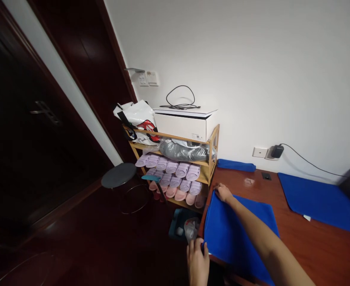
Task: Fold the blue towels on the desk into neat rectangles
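A blue towel [237, 230] lies folded into a flat piece along the left edge of the wooden table [320, 246]. My right hand [223, 193] reaches across it and grips its far left corner with bent fingers. At the near left corner, my left hand [198, 258] is closed on the towel's edge, just off the table side. A small white bit shows beside that corner. Farther right, another blue towel [320, 202] is spread flat, with a white tag at its edge. A narrow folded blue cloth [236, 165] rests against the wall.
Left of the table stands a wooden rack [211, 159] with purple and pink slippers, a white box [180, 125] and a white bag [139, 119]. A round stool [119, 175] and a teal bin [176, 224] are on the floor. A black charger [277, 151] is plugged into the wall.
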Motion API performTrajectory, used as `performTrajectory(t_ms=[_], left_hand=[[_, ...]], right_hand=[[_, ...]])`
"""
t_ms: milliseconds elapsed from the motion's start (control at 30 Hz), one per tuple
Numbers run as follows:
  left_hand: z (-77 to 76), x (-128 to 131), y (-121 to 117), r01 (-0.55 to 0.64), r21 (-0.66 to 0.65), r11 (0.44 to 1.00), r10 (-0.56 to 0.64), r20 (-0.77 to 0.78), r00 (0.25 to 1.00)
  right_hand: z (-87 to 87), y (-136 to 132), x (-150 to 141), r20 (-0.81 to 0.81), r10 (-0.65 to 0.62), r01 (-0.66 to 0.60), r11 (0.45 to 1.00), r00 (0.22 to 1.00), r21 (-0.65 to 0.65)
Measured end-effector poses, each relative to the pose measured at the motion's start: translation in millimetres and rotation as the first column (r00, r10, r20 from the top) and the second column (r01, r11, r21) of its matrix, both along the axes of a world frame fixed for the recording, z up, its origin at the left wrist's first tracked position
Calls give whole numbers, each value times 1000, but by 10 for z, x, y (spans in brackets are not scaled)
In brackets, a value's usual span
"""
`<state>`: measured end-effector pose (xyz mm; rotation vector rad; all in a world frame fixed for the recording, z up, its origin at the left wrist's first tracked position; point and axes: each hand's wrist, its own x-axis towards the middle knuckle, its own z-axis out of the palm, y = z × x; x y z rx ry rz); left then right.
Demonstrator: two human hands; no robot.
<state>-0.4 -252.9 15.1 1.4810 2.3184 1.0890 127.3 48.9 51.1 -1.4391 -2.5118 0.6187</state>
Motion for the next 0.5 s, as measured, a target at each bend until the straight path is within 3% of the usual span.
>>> performTrajectory(t_ms=[167, 300, 400, 500], left_hand=[[127, -95, 32, 21, 61, 998, -34, 222, 974], [377, -271, 59, 66, 132, 989, -100, 270, 958], [725, -372, 64, 126, 235, 964, -170, 180, 969], [1244, -384, 51, 168, 353, 921, -206, 74, 976]], right_hand=[[240, -24, 82, -198, -19, 19, 1000, 980, 1], [693, -86, 525, -372, -30, 37, 999, 928, 13], [1161, -273, 1071, -453, -40, 52, 999, 890, 13], [1697, -672, 1685, -547, -26, 28, 1000, 837, -4]])
